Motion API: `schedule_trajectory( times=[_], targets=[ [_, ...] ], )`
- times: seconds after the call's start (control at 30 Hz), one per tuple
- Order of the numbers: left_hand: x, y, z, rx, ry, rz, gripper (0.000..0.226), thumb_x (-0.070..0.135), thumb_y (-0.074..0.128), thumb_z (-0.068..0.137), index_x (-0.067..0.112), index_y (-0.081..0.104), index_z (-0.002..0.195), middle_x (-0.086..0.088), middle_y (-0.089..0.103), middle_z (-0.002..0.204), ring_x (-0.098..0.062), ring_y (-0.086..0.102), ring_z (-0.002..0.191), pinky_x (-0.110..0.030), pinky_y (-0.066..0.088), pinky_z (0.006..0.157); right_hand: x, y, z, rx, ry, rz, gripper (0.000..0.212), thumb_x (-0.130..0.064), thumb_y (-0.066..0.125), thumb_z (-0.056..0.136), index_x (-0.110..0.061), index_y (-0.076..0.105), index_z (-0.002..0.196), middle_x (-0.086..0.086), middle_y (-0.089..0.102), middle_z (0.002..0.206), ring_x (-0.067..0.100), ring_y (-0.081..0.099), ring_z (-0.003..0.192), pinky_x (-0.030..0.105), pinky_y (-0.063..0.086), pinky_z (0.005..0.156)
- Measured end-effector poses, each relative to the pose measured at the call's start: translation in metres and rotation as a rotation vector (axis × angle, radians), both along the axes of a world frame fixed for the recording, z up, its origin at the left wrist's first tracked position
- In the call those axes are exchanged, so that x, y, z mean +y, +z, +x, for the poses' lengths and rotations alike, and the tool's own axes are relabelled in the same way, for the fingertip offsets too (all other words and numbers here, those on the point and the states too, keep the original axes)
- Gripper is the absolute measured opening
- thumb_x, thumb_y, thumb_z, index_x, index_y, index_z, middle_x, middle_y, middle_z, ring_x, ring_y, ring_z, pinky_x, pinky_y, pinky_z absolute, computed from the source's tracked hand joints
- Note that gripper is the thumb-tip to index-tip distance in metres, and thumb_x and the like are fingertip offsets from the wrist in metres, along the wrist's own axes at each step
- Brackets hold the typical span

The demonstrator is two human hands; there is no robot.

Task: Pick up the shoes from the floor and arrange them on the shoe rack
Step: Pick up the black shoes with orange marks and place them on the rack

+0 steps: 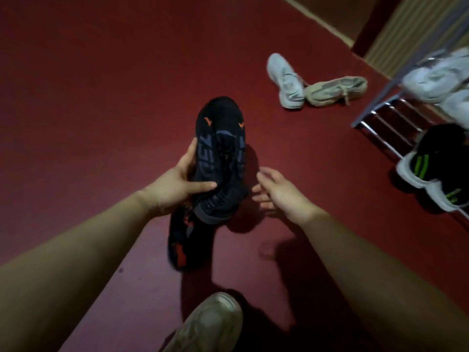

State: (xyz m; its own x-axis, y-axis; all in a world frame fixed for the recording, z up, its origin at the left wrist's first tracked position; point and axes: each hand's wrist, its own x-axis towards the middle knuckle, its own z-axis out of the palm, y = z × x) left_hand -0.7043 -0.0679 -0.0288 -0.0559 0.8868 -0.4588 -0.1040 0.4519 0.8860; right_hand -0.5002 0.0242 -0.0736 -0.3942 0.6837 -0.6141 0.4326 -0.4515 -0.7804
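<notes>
My left hand (177, 184) grips a black sneaker (220, 148) with grey lettering and small orange marks, held above the red floor. Just below it hangs or lies a second black shoe (185, 240) with red patches; whether my hand holds it too I cannot tell. My right hand (276, 191) is beside the black sneaker's heel, fingers apart, holding nothing. A light blue sneaker (285, 80) and a beige sneaker (335, 90) lie together on the floor farther off. The metal shoe rack (380, 123) stands at the right.
On the rack sit white shoes (436, 80) above and black shoes with green stripes (434, 166) below. A tan shoe (210, 323) shows at the bottom edge, on the red floor (88, 97). A wall and striped curtain (406, 34) close the far right corner.
</notes>
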Motion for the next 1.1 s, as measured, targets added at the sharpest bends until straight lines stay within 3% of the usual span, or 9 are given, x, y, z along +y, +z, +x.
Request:
schedule_trajectory(
  times=[0.03,0.07,0.13,0.2,0.37,0.53,0.73,0.97,1.1],
  targets=[
    [-0.014,-0.001,-0.016,0.017,0.061,-0.027,0.101,-0.002,0.061,0.084,0.052,0.002,0.144,-0.003,0.048,0.140,-0.016,0.057,0.108,-0.025,0.037,0.083,-0.007,-0.010,-0.015,-0.105,0.041,-0.035,0.057,-0.040,0.048,0.097,-0.023,0.025,0.147,0.001,0.058,0.099,0.012,0.057,0.073,0.020,0.044,0.054],
    [-0.028,-0.003,-0.030,0.035,0.116,-0.054,0.100,-0.001,0.061,0.084,0.055,0.003,0.143,-0.003,0.048,0.140,-0.020,0.057,0.109,-0.020,0.045,0.056,-0.017,-0.022,-0.030,-0.210,0.102,-0.066,0.068,-0.043,0.052,0.094,-0.023,0.018,0.148,0.004,0.058,0.111,0.016,0.060,0.082,0.021,0.044,0.053],
    [-0.055,-0.005,-0.052,0.067,0.211,-0.094,0.099,0.000,0.061,0.085,0.058,0.004,0.142,-0.003,0.048,0.139,-0.025,0.055,0.116,-0.033,0.055,0.062,-0.042,-0.040,-0.058,-0.332,0.235,-0.114,0.091,-0.051,0.060,0.086,-0.027,0.002,0.151,0.008,0.047,0.138,0.024,0.058,0.108,0.026,0.048,0.060],
    [-0.078,-0.009,-0.066,0.092,0.283,-0.118,0.098,0.000,0.060,0.086,0.058,0.005,0.142,-0.003,0.048,0.139,-0.025,0.055,0.117,-0.038,0.052,0.069,-0.064,-0.053,-0.085,-0.374,0.326,-0.126,0.101,-0.049,0.066,0.082,-0.027,-0.005,0.151,0.008,0.040,0.144,0.023,0.053,0.108,0.031,0.046,0.068],
    [-0.113,-0.015,-0.084,0.107,0.380,-0.168,0.096,-0.001,0.059,0.086,0.061,0.008,0.139,0.001,0.053,0.134,-0.021,0.055,0.115,-0.040,0.050,0.074,-0.084,-0.069,-0.111,-0.562,0.546,-0.084,0.080,-0.024,0.048,0.094,-0.023,-0.009,0.150,0.012,0.060,0.116,0.020,0.056,0.065,0.029,0.044,0.051],
    [-0.102,-0.019,-0.077,0.100,0.349,-0.168,0.097,0.002,0.061,0.083,0.062,0.010,0.139,0.000,0.053,0.135,-0.021,0.055,0.115,-0.042,0.050,0.077,-0.072,-0.078,-0.093,-0.414,0.441,-0.114,0.064,-0.014,0.042,0.094,-0.026,0.014,0.150,0.012,0.064,0.113,0.021,0.066,0.080,0.036,0.056,0.078],
    [-0.018,-0.019,-0.022,0.018,0.161,-0.074,0.097,-0.001,0.060,0.083,0.060,0.011,0.140,0.004,0.055,0.130,-0.012,0.058,0.108,-0.038,0.055,0.074,-0.019,-0.057,-0.025,-0.373,0.162,0.021,0.080,-0.036,0.054,0.093,-0.026,0.001,0.152,0.012,0.022,0.155,0.029,0.031,0.138,0.036,0.032,0.112],
    [0.099,-0.016,0.119,-0.094,-0.318,0.052,0.098,-0.006,0.058,0.085,0.054,0.008,0.145,0.002,0.054,0.135,-0.012,0.058,0.112,-0.033,0.054,0.077,0.019,0.011,0.159,-0.508,-0.476,0.206,0.077,-0.030,0.057,0.093,-0.023,0.008,0.152,0.020,0.015,0.154,0.031,0.026,0.141,0.030,0.024,0.112],
    [0.115,-0.013,0.217,-0.173,-0.603,0.071,0.097,-0.009,0.056,0.085,0.048,0.007,0.147,0.002,0.051,0.138,-0.013,0.052,0.122,-0.038,0.043,0.100,-0.028,0.051,0.272,-0.636,-0.742,0.157,0.076,-0.032,0.058,0.093,-0.020,0.012,0.152,0.021,0.020,0.152,0.030,0.027,0.140,0.028,0.025,0.111]
  ],
)
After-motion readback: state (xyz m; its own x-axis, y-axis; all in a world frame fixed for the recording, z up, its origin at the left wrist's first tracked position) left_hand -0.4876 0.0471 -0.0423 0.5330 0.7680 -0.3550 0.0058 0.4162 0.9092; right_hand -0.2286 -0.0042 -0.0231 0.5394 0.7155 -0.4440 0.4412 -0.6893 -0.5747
